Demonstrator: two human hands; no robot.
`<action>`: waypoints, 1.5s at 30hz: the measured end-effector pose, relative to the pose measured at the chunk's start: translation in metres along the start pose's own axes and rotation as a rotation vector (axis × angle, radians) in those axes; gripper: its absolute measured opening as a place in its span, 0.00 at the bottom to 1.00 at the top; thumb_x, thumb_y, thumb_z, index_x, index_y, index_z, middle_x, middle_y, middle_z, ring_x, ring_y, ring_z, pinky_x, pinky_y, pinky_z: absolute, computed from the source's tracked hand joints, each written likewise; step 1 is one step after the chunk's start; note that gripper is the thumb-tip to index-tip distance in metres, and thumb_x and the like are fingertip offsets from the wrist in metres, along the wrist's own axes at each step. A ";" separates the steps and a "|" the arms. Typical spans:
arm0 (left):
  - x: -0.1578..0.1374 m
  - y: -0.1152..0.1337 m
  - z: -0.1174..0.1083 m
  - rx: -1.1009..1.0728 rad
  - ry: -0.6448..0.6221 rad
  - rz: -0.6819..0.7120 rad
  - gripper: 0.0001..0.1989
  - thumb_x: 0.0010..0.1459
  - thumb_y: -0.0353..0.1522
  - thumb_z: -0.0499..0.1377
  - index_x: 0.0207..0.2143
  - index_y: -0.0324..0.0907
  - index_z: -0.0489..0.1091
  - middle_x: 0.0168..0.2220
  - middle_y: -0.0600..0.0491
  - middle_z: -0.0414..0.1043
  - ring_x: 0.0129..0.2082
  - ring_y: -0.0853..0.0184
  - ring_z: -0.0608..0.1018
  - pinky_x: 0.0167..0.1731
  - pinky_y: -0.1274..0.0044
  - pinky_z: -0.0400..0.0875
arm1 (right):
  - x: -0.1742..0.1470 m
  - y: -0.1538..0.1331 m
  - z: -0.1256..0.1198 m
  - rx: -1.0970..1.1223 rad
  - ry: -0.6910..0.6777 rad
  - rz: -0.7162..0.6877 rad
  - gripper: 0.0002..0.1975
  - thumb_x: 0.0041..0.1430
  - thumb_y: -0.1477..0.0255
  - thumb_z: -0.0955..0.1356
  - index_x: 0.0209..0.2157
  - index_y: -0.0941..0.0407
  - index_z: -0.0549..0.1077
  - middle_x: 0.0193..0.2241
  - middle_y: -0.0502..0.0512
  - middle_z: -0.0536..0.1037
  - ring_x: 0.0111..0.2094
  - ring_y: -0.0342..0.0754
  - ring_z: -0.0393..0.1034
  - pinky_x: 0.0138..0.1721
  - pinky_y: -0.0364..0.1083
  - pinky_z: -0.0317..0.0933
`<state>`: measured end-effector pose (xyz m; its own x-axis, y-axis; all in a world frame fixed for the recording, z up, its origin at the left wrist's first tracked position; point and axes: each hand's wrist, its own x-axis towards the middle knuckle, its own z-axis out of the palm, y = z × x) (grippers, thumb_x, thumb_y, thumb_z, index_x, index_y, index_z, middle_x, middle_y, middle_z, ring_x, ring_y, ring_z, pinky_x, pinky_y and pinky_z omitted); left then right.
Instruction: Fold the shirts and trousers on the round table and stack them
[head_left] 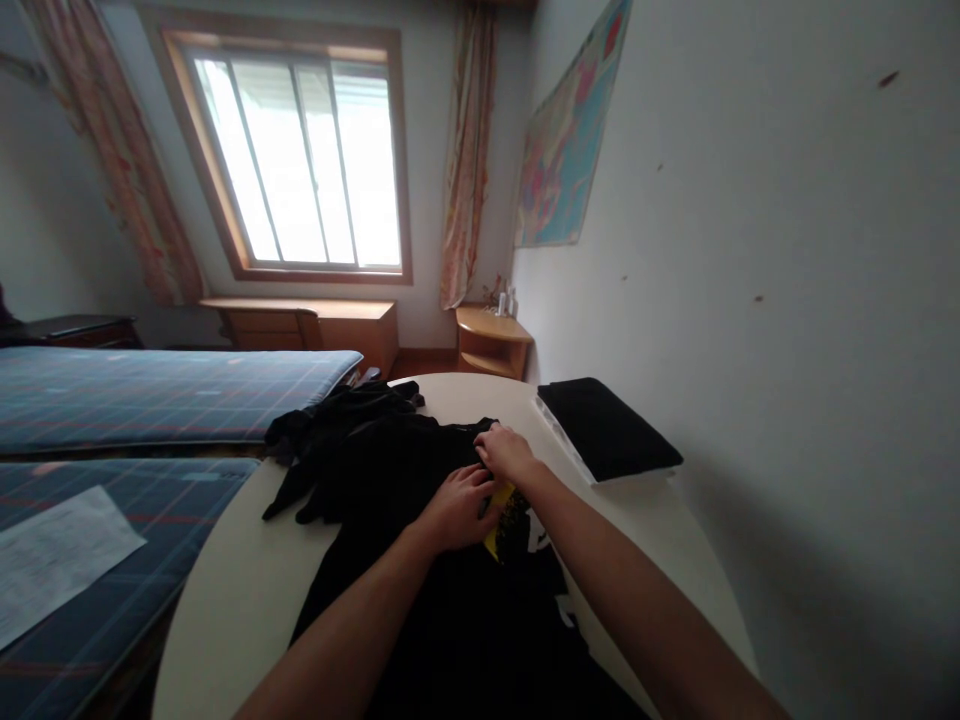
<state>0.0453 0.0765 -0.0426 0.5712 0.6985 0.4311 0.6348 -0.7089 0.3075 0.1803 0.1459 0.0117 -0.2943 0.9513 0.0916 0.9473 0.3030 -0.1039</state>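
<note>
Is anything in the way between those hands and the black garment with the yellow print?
Nothing visible: left hand and right hand are both on the black garment. The folded black cloth lies apart, to the right.

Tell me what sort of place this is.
Probably a bedroom or dormitory room: two plaid mattresses lie at the left, patterned curtains flank the window, and a map hangs on the wall.

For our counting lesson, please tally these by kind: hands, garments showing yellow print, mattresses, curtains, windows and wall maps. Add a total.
Hands, left hand and right hand: 2
Black garment with yellow print: 1
Mattresses: 2
Curtains: 2
Window: 1
Wall map: 1
Total: 9
</note>
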 end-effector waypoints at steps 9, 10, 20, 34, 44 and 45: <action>0.001 0.003 -0.005 -0.031 -0.012 -0.024 0.18 0.58 0.34 0.58 0.52 0.47 0.74 0.48 0.47 0.75 0.51 0.56 0.73 0.54 0.65 0.67 | 0.016 -0.003 0.004 0.024 0.053 0.177 0.18 0.62 0.73 0.64 0.54 0.56 0.70 0.44 0.65 0.80 0.47 0.55 0.74 0.48 0.50 0.61; 0.001 0.003 -0.005 -0.044 -0.002 -0.034 0.19 0.58 0.34 0.58 0.52 0.46 0.73 0.49 0.47 0.74 0.51 0.56 0.73 0.54 0.65 0.68 | 0.016 -0.001 0.005 0.044 0.070 0.193 0.18 0.63 0.73 0.62 0.54 0.56 0.69 0.45 0.65 0.79 0.47 0.55 0.74 0.47 0.50 0.62; 0.002 -0.004 0.003 -0.030 0.029 -0.170 0.20 0.57 0.32 0.57 0.52 0.41 0.73 0.53 0.46 0.73 0.53 0.56 0.73 0.56 0.66 0.67 | 0.014 0.021 0.019 0.261 0.045 0.052 0.17 0.69 0.76 0.57 0.53 0.59 0.70 0.49 0.60 0.78 0.50 0.46 0.72 0.50 0.41 0.60; 0.003 -0.017 0.012 0.047 -0.150 -0.110 0.24 0.69 0.34 0.45 0.65 0.42 0.61 0.66 0.44 0.59 0.67 0.56 0.59 0.64 0.59 0.55 | -0.082 0.019 0.033 0.347 0.124 -0.061 0.28 0.60 0.82 0.56 0.62 0.68 0.59 0.60 0.70 0.67 0.62 0.50 0.62 0.63 0.48 0.54; 0.008 -0.021 0.006 0.086 -0.125 -0.061 0.21 0.67 0.32 0.47 0.59 0.40 0.66 0.62 0.42 0.65 0.65 0.57 0.64 0.62 0.63 0.60 | -0.106 0.008 0.052 0.258 0.075 -0.127 0.30 0.68 0.67 0.56 0.65 0.72 0.56 0.66 0.74 0.56 0.68 0.59 0.48 0.68 0.57 0.46; 0.007 -0.021 -0.001 0.119 -0.084 -0.084 0.20 0.66 0.32 0.48 0.58 0.41 0.67 0.62 0.43 0.65 0.64 0.56 0.65 0.62 0.63 0.60 | -0.106 0.006 0.053 0.243 0.079 -0.114 0.30 0.69 0.66 0.56 0.65 0.71 0.57 0.66 0.73 0.56 0.68 0.59 0.48 0.68 0.57 0.45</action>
<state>0.0353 0.0966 -0.0448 0.5522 0.7640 0.3338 0.7362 -0.6347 0.2348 0.2104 0.0498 -0.0508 -0.3778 0.9057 0.1922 0.8474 0.4219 -0.3224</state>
